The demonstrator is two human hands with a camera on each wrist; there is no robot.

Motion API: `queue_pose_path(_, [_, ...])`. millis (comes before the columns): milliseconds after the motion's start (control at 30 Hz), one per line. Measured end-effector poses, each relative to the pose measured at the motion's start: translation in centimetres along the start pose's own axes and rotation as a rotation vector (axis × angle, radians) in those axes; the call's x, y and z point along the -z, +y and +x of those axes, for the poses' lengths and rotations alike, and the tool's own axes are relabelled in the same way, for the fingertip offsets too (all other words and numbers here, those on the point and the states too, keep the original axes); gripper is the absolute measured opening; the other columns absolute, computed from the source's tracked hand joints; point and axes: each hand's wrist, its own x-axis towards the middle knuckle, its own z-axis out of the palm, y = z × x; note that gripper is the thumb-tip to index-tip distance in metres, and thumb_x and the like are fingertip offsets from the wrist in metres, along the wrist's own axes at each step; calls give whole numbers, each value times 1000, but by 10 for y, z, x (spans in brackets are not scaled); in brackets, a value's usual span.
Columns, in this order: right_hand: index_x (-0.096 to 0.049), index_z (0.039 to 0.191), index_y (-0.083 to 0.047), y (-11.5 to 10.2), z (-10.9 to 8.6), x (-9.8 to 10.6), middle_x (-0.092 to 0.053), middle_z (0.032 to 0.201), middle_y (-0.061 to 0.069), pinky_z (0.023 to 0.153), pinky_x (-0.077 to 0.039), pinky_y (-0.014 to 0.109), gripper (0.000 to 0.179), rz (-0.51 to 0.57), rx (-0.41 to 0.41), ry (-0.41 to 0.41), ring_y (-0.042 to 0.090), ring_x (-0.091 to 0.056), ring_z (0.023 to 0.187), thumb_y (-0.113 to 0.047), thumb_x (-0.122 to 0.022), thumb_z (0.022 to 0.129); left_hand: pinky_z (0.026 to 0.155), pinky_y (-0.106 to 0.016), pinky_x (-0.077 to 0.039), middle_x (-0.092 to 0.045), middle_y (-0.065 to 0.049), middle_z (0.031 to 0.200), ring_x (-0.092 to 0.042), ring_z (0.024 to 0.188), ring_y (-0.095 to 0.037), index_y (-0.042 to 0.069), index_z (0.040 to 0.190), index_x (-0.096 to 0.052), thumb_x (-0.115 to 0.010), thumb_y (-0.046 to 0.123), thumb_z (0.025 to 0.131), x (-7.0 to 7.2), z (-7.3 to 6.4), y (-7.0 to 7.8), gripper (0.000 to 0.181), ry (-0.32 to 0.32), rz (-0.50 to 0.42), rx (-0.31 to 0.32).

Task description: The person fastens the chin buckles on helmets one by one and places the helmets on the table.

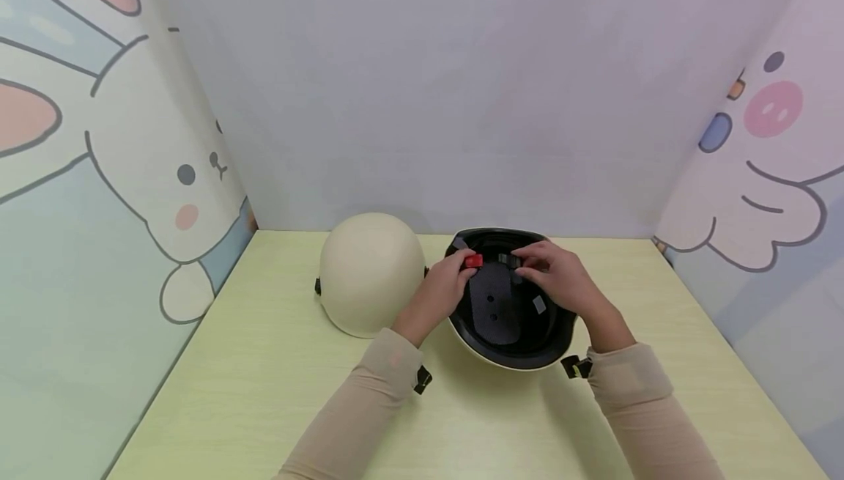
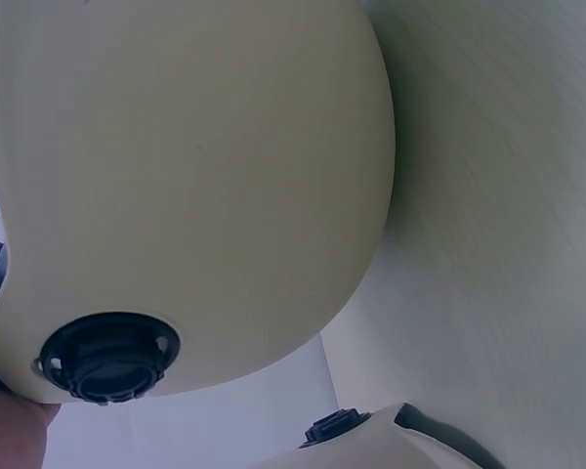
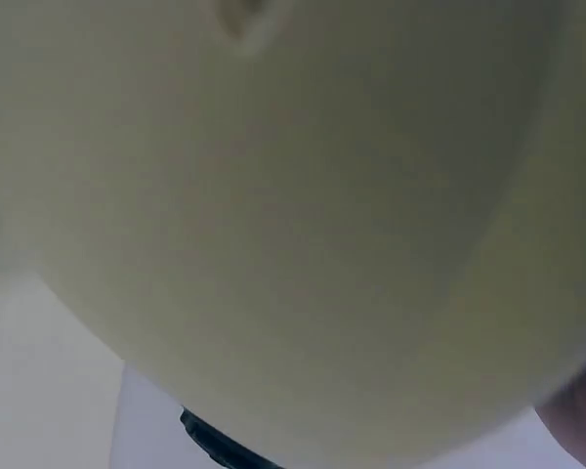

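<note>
A cream helmet (image 1: 511, 364) lies upside down, its black lined inside (image 1: 493, 304) facing up. Over its opening, my left hand (image 1: 435, 293) pinches a red strap buckle piece (image 1: 473, 261) between thumb and fingers. Facing it across a small gap is a black buckle piece (image 1: 508, 260), pinched by my right hand (image 1: 560, 275). The cream shell (image 2: 205, 186) fills much of the left wrist view, with a round black fitting (image 2: 110, 357) on its side. In the right wrist view the blurred shell (image 3: 303, 244) hides the fingers.
A second cream helmet (image 1: 372, 275) stands dome up on the pale yellow table (image 1: 264, 392), left of the first and close to my left forearm. A grey backdrop (image 1: 422, 99) rises behind the table, with cartoon-printed panels (image 1: 86, 282) at both sides.
</note>
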Motion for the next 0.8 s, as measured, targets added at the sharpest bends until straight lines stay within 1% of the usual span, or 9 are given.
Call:
queue_pose_path(100, [-68,115,2,-2,1,-3,-60,101,11,73,-54,42,29,-11,14,-19,24,-64,84,0,-73,86,84,-33,-49,-61,-10,124,-60,106,-20,5,134,-54,-52,19,102,0,0,1,35,-9,5,-4])
queue_pose_path(267, [-68,115,2,-5,3,-7,-59,102,12,71,-53,41,29,-10,4,-52,23,-64,84,0,-73,86,87,-32,-49,-61,-9,124,-59,108,-20,5,132,-55,-53,19,102,0,0,0,34,-12,32,-19])
queue_pose_path(367, [-68,115,1,-8,3,-9,-59,103,12,71,-53,40,29,-9,5,-74,23,-64,84,0,-73,86,88,-32,-48,-61,-10,124,-59,110,-20,5,131,-56,-54,20,102,0,0,0,33,-18,58,-24])
queue_pose_path(467, [-68,115,1,-12,3,-11,-58,104,12,70,-53,39,29,-20,6,-93,22,-63,84,-1,-73,87,89,-32,-48,-61,-10,122,-59,109,-20,5,131,-56,-54,20,101,0,-1,1,33,-26,94,-43])
queue_pose_path(633, [-68,115,1,-15,4,-15,-57,104,12,70,-53,39,30,-42,17,-96,22,-62,84,-1,-73,86,87,-31,-48,-62,-10,117,-59,104,-20,5,128,-58,-54,20,101,0,-2,1,31,-25,135,-87])
queue_pose_path(800, [-69,114,1,-15,4,-16,-58,102,12,68,-52,37,29,-62,67,-85,21,-61,82,0,-74,85,80,-29,-48,-62,-8,109,-59,94,-18,4,122,-60,-56,19,100,1,-3,0,27,-12,170,-144])
